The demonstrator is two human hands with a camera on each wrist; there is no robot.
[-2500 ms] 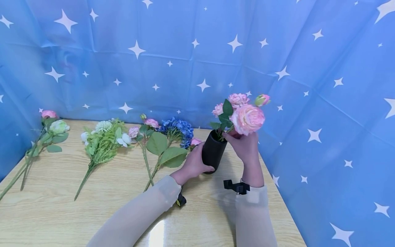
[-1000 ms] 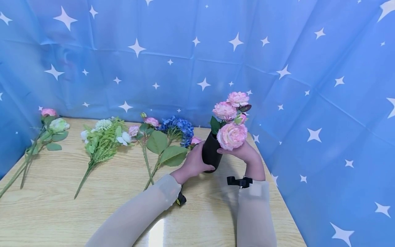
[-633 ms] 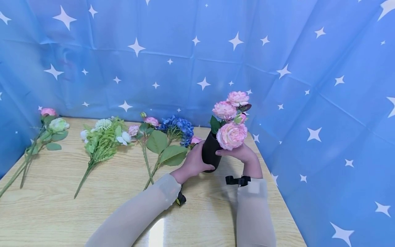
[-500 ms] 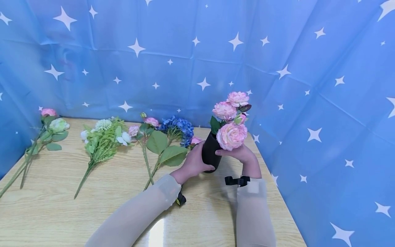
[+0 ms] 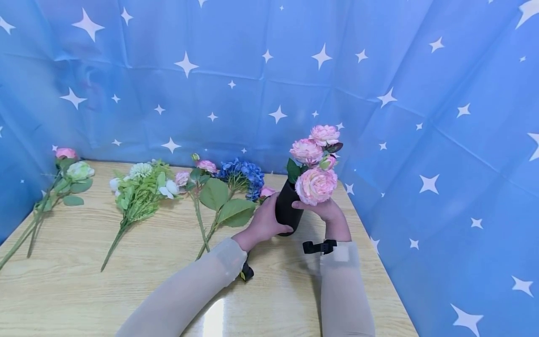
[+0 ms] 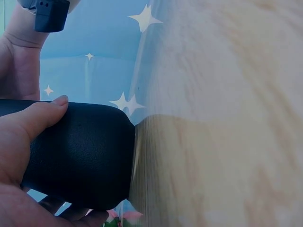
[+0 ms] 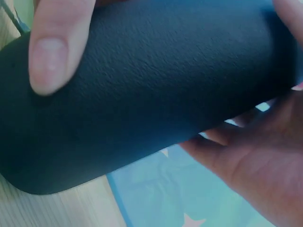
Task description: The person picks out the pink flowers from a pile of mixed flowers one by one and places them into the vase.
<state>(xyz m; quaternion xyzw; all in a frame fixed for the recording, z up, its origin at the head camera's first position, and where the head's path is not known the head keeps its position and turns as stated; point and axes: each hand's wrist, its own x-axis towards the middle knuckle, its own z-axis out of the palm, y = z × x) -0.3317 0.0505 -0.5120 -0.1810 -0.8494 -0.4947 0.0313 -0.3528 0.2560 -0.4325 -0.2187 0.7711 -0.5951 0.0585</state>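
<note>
A black cylindrical vase (image 5: 287,206) leans slightly right near the table's right side, its base right at the tabletop in the left wrist view. My left hand (image 5: 264,220) grips its lower part, thumb across the near side and fingers round the far side. Higher up, my right hand (image 5: 325,210) holds the vase, thumb on the near wall; in the right wrist view its fingers (image 7: 208,146) curl behind the vase. Several pink peonies (image 5: 316,186) with a bud and green leaves rise from the mouth. The largest bloom hangs over the rim and partly hides the right hand.
Left of the vase, a blue hydrangea (image 5: 242,175) and pink flowers (image 5: 207,166) lie with crossed stems. Farther left are a white-and-green bunch (image 5: 141,192) and stems with a pale green bloom (image 5: 80,172). A starry blue curtain (image 5: 236,70) backs the wooden table (image 5: 160,271).
My right hand has moved from the stems at the mouth down onto the vase's side. The large peony has come lower and left, against the rim. My left hand keeps its hold.
</note>
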